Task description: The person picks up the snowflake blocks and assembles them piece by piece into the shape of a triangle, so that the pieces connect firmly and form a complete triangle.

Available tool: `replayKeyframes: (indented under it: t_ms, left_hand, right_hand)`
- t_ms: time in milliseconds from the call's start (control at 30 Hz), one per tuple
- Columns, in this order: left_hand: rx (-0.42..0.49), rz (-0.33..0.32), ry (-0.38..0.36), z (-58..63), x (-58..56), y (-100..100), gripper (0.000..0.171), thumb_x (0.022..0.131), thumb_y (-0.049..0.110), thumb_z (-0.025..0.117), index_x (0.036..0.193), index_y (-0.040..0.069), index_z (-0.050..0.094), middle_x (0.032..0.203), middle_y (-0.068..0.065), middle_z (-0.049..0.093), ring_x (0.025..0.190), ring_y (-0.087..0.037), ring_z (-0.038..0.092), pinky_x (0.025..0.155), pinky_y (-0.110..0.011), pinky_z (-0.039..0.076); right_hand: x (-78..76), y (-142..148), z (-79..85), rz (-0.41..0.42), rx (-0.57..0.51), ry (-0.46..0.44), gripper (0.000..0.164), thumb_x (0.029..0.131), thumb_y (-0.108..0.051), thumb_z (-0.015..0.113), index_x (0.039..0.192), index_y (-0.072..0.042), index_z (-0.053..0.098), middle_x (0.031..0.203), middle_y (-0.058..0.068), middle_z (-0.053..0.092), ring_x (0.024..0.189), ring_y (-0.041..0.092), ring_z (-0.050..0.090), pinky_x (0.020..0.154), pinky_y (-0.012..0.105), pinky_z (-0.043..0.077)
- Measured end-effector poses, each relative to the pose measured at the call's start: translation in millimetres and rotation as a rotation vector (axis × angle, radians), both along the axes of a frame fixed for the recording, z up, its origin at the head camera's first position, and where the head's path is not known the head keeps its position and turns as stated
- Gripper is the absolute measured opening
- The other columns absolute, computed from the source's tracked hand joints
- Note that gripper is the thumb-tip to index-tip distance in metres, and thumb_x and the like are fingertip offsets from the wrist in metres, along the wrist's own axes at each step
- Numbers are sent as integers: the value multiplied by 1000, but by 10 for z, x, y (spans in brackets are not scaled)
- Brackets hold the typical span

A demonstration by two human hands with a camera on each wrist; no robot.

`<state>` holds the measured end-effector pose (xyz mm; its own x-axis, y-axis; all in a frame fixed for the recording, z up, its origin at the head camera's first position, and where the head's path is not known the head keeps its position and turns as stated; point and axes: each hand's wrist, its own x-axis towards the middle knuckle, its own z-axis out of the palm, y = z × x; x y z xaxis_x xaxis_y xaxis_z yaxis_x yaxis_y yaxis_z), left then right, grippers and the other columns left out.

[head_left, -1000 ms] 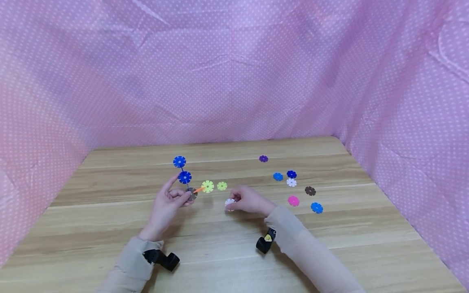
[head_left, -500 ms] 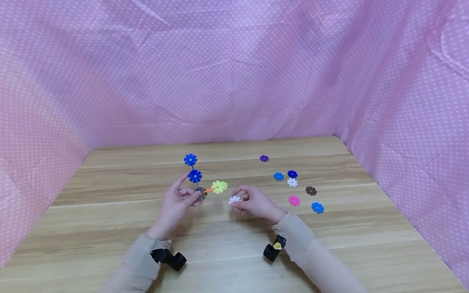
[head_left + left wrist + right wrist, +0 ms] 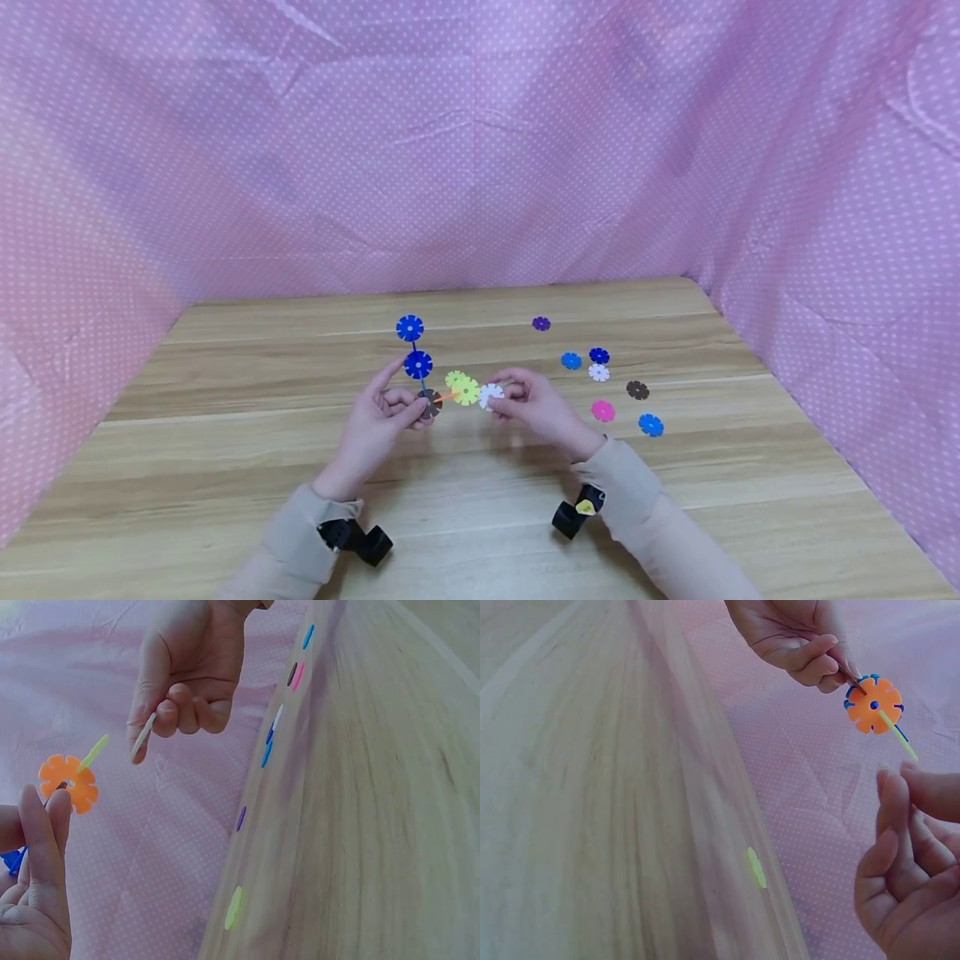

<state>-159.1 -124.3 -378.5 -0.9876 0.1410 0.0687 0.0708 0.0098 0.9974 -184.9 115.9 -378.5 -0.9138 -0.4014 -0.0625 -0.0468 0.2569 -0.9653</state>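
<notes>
My left hand pinches a brown notched disc, part of a chain of plastic snowflake discs held above the table. From it rise two dark blue discs, one over the other. An orange disc, edge-on in the head view, links the brown one to a yellow-green disc at the chain's right end. Between thumb and fingers my right hand pinches a white disc. In the left wrist view a gap separates that white disc from the yellow-green one.
A loose yellow-green disc lies on the wooden table behind the chain. Farther right are several loose discs, among them purple, pink, brown and light blue. Pink dotted cloth surrounds the table.
My left hand has carried the chain to the right. My right hand has lifted the white disc off the table area, slightly right and up, so it now faces the chain's yellow-green end.
</notes>
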Motion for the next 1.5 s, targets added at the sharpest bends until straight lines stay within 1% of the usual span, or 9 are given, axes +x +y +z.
replayKeyframes:
  t_ms: [100,267,467,600,700,867,1000,1333,1500]
  left_hand:
    - [18,-3,10,7,2,17,74,86,-12,56,149,8,24,76,1,65,66,-10,66,67,-25,58]
    - [19,1,3,9,7,33,74,85,-14,56,149,7,24,75,0,65,66,-10,65,67,-25,58]
    - [-3,-16,-11,27,41,69,74,85,-12,57,149,9,25,78,-6,66,67,-12,66,68,-28,58]
    - [6,-33,-15,46,69,95,75,85,-12,57,149,10,25,78,-4,66,67,-12,66,68,-28,59]
    - [21,-44,-20,60,82,106,74,85,-11,57,149,10,25,78,-3,66,67,-12,66,68,-28,58]
    - [36,-51,-42,80,106,119,74,86,-11,57,149,9,24,77,-1,66,67,-11,66,68,-26,58]
    - [43,-54,-47,81,120,125,74,86,-11,57,149,8,23,76,0,66,66,-11,66,68,-25,58]
    - [67,-52,-75,57,128,114,72,88,-10,55,149,7,22,76,2,65,66,-9,66,67,-24,58]
    - [66,-49,-83,51,121,118,71,89,-8,56,149,8,23,76,2,66,68,-9,66,68,-24,58]
  right_hand:
    - [10,38,30,-57,-58,-9,30,93,-7,58,122,2,54,81,11,67,83,37,65,82,46,55]
    - [19,100,52,-84,-114,-28,32,94,-11,57,123,2,52,90,19,69,81,27,67,83,43,54]
    - [25,128,69,-80,-117,-19,33,94,-10,57,124,1,51,89,13,71,76,14,66,82,37,55]
    - [38,145,71,-68,-101,120,29,94,-2,53,122,5,50,91,19,69,76,9,65,81,29,55]
    - [48,162,76,-55,-96,250,19,94,1,52,112,7,55,96,25,67,79,8,65,81,30,56]
    - [69,178,75,-73,31,406,9,92,-5,59,97,-3,67,92,13,70,83,10,63,75,29,54]
    - [77,174,61,-83,94,516,5,87,-4,66,90,-5,70,89,7,70,82,12,62,71,27,53]
    - [68,188,8,-37,124,698,7,84,-1,69,88,-5,71,87,4,71,80,12,65,70,26,56]
    - [59,195,4,-31,116,724,8,83,0,69,89,-5,71,87,5,71,79,12,65,69,25,55]
